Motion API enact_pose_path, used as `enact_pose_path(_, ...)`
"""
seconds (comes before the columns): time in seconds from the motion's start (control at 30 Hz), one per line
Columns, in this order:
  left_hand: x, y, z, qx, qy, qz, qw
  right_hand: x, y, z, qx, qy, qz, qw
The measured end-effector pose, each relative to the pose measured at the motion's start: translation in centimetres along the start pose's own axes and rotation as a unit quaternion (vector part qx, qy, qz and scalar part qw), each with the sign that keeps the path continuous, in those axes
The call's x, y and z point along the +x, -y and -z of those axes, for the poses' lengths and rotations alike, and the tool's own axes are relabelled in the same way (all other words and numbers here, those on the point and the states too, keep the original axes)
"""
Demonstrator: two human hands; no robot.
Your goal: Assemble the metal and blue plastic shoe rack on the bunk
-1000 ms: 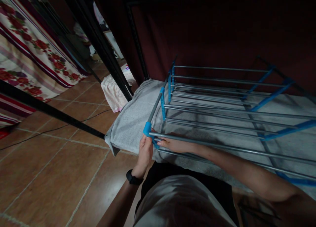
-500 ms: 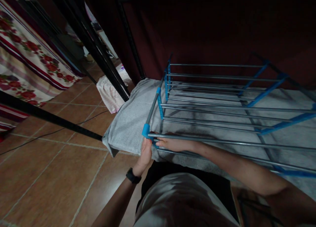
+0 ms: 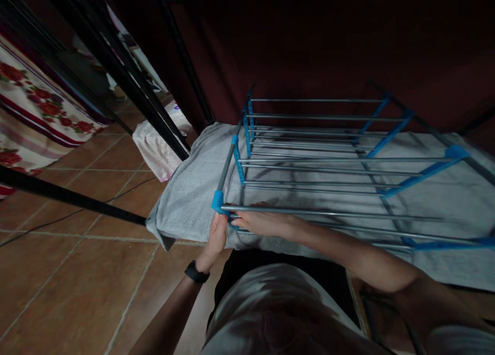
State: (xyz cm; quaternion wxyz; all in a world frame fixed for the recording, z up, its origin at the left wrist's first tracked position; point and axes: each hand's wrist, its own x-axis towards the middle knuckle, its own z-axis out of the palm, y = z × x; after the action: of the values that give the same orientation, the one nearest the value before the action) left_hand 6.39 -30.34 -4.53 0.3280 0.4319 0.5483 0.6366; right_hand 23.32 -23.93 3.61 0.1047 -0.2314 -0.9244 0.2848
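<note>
A shoe rack of thin grey metal tubes and blue plastic brackets [image 3: 417,177] lies across a grey blanket. My left hand [image 3: 217,235] is closed around the rack's near left corner, thumb against the blue corner connector [image 3: 218,200]. From the right, my right hand [image 3: 260,222] reaches beneath the front tube [image 3: 328,212]. Its fingers are bent at the blue bracket just behind that corner, and their tips are partly hidden. A dark watch [image 3: 197,272] is on my left wrist.
The grey blanket [image 3: 181,190] covers a low bed-like surface with black metal posts [image 3: 73,195] at its left. A pale striped cloth [image 3: 154,149] hangs beside it. Tiled floor [image 3: 96,272], a cable and a floral fabric [image 3: 46,102] are further left. Dark red panelling stands behind.
The view has shifted to the right, so the rack and hands appear further left and more of the rack's right end shows. Both hands stay at the same corner.
</note>
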Motion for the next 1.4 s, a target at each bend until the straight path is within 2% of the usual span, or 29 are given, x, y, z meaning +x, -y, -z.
enact_pose_path(0.13,0.1,-0.9,-0.2,-0.005,0.053,-0.018,0.998,-2.5,1.0,-0.7,-0.148,-0.056,-0.018,0.987)
enact_pose_path(0.27,0.1,-2.0,-0.5,0.006,0.053,-0.035,0.998,-4.4,0.9,-1.5,-0.212,-0.116,0.020,0.970)
enact_pose_path(0.5,0.2,-2.0,0.1,0.046,0.080,-0.058,0.994,-5.7,0.0,-1.0,-0.259,-0.144,0.127,0.947)
enact_pose_path(0.6,0.3,-1.6,0.2,0.038,0.081,-0.058,0.994,-8.1,-0.1,-1.2,-0.266,-0.131,0.191,0.936)
enact_pose_path(0.7,0.4,-1.4,0.0,0.047,0.082,-0.068,0.993,-12.0,-0.7,-2.7,-0.238,-0.113,0.205,0.943)
enact_pose_path(0.77,0.3,-1.3,0.0,0.044,0.079,-0.075,0.993,-15.2,-1.6,-4.2,-0.199,-0.114,0.165,0.959)
enact_pose_path(0.83,0.1,-0.9,0.2,0.050,0.065,-0.076,0.994,-18.6,-3.0,-5.7,-0.157,-0.133,0.087,0.975)
enact_pose_path(0.9,-0.2,-0.1,0.8,0.096,0.063,-0.059,0.992,-21.9,-4.6,-6.9,-0.128,-0.173,0.001,0.977)
enact_pose_path(1.03,-0.7,1.8,2.2,0.203,0.097,0.018,0.974,-26.6,-6.9,-8.2,-0.135,-0.257,-0.125,0.949)
enact_pose_path(1.13,-0.5,2.8,2.8,0.252,0.092,0.034,0.963,-27.6,-7.5,-8.6,-0.133,-0.306,-0.190,0.923)
enact_pose_path(1.2,-0.3,3.2,2.9,0.278,0.084,0.028,0.957,-27.5,-7.7,-8.8,-0.090,-0.341,-0.226,0.908)
enact_pose_path(1.27,-0.1,3.2,2.9,0.308,0.075,0.018,0.948,-27.2,-8.3,-9.1,-0.005,-0.389,-0.272,0.880)
enact_pose_path(1.3,0.0,3.1,2.9,0.323,0.072,0.013,0.943,-27.2,-8.7,-9.2,0.052,-0.419,-0.298,0.856)
enact_pose_path(1.33,0.1,3.0,2.8,0.337,0.068,0.006,0.939,-27.1,-9.1,-9.3,0.115,-0.453,-0.323,0.823)
enact_pose_path(1.4,0.1,2.6,2.7,0.356,0.067,-0.005,0.932,-27.2,-9.9,-9.5,0.262,-0.504,-0.364,0.738)
